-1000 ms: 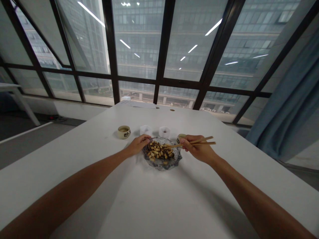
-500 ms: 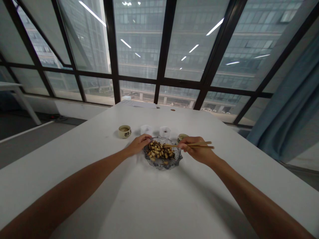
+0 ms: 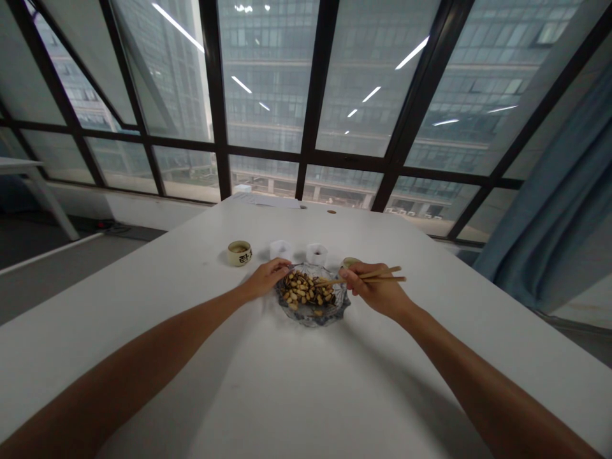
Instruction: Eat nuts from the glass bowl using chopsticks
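Note:
A clear glass bowl [image 3: 312, 313] of pale nuts and dark seeds [image 3: 306, 290] sits mid-table. My left hand [image 3: 265, 278] rests on the bowl's left rim with its fingers curled against the glass. My right hand [image 3: 375, 290] is closed on a pair of wooden chopsticks [image 3: 377, 275], whose tips reach into the nuts at the bowl's right side.
Behind the bowl stand a beige cup with dark lettering [image 3: 238, 253], two small white cups [image 3: 280, 248] [image 3: 316, 253] and another beige cup [image 3: 348, 262] partly hidden by my right hand. The white table [image 3: 296, 389] runs to a glass wall; a blue curtain [image 3: 549, 204] hangs at the right.
My right hand with the chopsticks has shifted slightly left, toward the bowl, and the chopstick tips sit deeper among the nuts. The left hand has stayed on the rim.

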### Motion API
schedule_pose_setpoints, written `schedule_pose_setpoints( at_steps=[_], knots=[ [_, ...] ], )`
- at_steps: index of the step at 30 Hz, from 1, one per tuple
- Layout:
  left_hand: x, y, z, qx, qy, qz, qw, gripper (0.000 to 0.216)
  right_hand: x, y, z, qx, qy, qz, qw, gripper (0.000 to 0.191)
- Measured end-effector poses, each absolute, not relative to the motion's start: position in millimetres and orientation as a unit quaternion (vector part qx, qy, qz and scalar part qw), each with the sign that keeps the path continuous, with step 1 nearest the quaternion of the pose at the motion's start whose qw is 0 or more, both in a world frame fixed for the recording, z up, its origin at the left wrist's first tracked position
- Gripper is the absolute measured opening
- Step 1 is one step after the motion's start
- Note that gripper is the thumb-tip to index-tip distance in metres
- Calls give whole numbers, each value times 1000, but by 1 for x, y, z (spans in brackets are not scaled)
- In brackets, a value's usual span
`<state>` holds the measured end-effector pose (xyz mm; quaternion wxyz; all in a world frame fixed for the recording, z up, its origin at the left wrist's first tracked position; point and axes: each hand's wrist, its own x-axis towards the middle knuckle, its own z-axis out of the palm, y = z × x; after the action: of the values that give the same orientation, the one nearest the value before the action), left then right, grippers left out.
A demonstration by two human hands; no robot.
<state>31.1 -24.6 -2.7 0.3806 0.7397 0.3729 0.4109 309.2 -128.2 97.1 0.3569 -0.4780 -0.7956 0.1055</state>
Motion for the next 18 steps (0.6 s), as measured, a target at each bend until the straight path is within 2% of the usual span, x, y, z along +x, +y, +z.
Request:
schedule_pose_setpoints(
  at_steps=[6, 12, 14, 18],
  knots=[
    [31, -23, -3, 742, 371, 412, 376, 51, 310, -123, 89, -481, -782, 133, 373, 50],
    [31, -28, -1, 754, 368, 425, 341, 48, 316, -119, 87, -481, -760, 173, 402, 57],
    [30, -32, 2, 755, 362, 463, 290, 46, 317, -118, 87, -478, -750, 186, 418, 60],
    [23, -36, 15, 780, 371, 489, 117, 38, 318, -117, 87, -478, -730, 207, 442, 66]
  ],
)
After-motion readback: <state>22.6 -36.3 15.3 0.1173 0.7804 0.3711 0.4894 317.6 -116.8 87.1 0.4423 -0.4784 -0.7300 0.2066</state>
